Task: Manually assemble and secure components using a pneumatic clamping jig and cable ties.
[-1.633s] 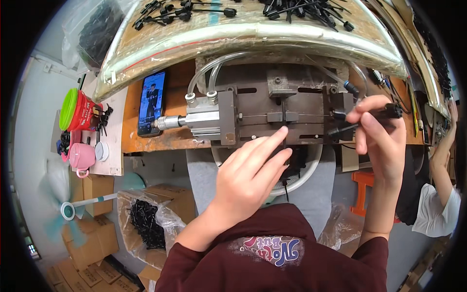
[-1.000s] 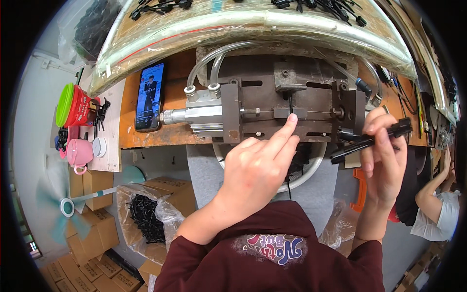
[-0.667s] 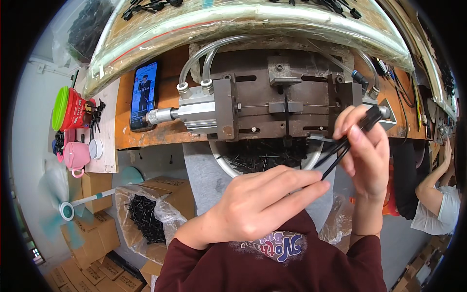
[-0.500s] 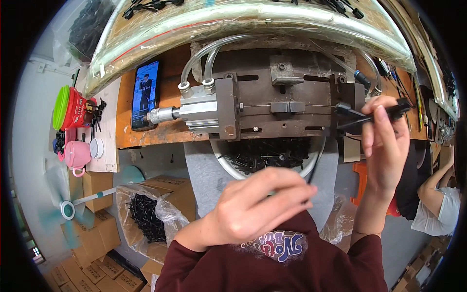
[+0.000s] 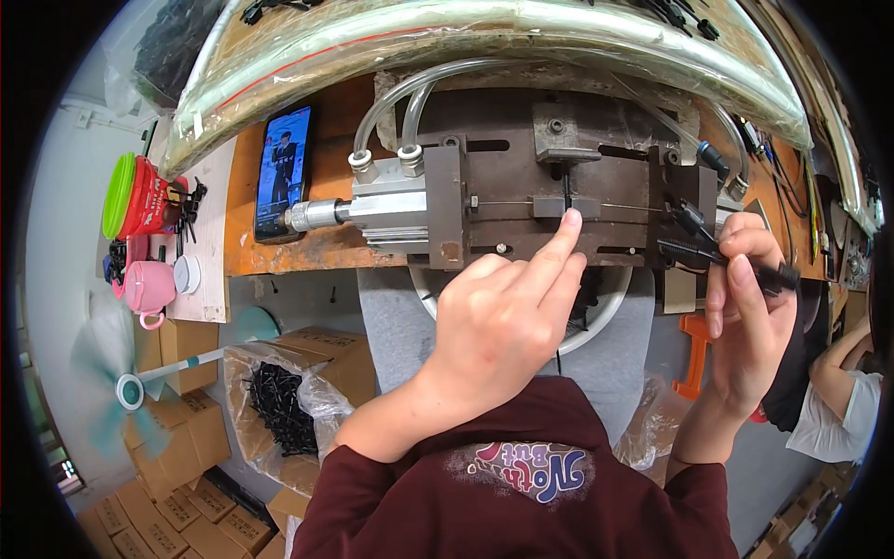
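Well, a slim black rod [image 5: 568, 182] lies upright across a small grey block [image 5: 549, 208] at the centre of the frame, and the left hand's [image 5: 503, 321] outstretched index fingertip meets it there. The other fingers of that hand curl loosely; the thumb side is hidden, so I cannot tell whether they grip anything. To the right, the right hand [image 5: 752, 321] has its thumb and fingers pinched round a few black stick parts [image 5: 687, 222], their thick ends fanning toward the middle.

Around the block stretches a dark metal fixture [image 5: 507, 172], with a silver cylinder [image 5: 389, 200] at its left end and clear tubes [image 5: 377, 104] arching above that. Further left, a phone [image 5: 281, 172] lies on the wooden surface [image 5: 250, 252]. A pink cup [image 5: 151, 286] and a red bucket [image 5: 146, 200] stand near the left edge. Below the fixture, partly behind the left hand, shows the rim of a white basin [image 5: 610, 312]. At lower left, an open carton [image 5: 340, 352] holds a heap of black pieces [image 5: 279, 410], beside a fan [image 5: 129, 391]. Another person's arm [image 5: 835, 373] shows at far right.
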The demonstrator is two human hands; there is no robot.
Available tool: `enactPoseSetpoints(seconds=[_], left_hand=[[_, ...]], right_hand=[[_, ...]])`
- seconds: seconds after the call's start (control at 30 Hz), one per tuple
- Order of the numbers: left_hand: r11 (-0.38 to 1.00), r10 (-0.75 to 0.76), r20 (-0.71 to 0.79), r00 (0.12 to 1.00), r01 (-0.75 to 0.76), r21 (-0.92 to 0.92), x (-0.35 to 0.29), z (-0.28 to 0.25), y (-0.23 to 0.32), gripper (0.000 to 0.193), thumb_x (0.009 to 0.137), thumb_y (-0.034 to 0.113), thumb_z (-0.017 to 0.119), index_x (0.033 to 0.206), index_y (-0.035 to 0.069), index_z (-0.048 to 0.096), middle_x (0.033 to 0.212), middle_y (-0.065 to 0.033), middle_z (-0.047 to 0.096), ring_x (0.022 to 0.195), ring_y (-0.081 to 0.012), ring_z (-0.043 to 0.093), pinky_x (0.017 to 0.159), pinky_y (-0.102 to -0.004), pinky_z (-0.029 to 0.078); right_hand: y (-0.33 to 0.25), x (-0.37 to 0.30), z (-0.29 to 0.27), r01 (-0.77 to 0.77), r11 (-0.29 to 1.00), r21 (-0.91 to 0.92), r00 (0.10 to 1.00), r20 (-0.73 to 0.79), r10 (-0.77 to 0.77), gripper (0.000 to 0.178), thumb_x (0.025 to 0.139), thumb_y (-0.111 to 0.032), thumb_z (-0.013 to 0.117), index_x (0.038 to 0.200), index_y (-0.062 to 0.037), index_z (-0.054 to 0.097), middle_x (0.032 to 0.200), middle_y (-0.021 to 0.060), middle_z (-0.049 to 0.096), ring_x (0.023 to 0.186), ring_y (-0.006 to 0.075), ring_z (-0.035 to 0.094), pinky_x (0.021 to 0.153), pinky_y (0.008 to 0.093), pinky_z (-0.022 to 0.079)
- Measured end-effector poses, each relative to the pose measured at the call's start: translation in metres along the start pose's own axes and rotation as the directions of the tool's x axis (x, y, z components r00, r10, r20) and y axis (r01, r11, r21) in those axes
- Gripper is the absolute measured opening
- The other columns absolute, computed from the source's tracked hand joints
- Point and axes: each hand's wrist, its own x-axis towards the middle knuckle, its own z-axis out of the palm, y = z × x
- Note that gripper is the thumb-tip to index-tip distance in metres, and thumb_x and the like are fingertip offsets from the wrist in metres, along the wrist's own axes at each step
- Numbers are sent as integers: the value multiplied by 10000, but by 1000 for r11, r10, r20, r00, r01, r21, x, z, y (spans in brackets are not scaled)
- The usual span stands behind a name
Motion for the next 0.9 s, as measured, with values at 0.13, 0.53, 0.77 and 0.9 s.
enactPoseSetpoints(seconds=[0.13,0.53,0.77,0.9], left_hand=[[1000,-24,21,999,24,-1,-1,-2,1,233,721,106,785,945,65,736,1218,-75,691,626,-145,634,577,-249,485],[629,-116,178,977,211,-748,2,-29,10,433,704,39,826,1123,11,720,1073,-134,715,868,-211,699,720,-292,567],[588,-37,177,983,165,-792,-5,-49,9,327,651,88,865,959,26,776,918,-101,725,778,-187,702,656,-283,568],[687,-63,79,995,101,-720,-7,-49,8,343,636,83,875,959,26,775,957,-109,708,750,-169,684,629,-252,560]], right_hand=[[5,-1,-6,-50,993,106,999,8,50,154,934,-43,594,1044,45,531,1020,132,524,581,79,512,447,178,360],[10,-6,7,-317,923,219,913,334,235,139,882,-21,643,928,46,531,902,168,580,504,82,491,440,202,371],[10,5,-5,-286,931,226,917,348,197,136,910,-42,609,973,65,552,933,169,587,522,64,468,450,184,367],[7,1,-11,-55,996,72,996,68,50,124,933,-27,597,1023,57,580,1023,169,603,625,99,559,519,185,424]])
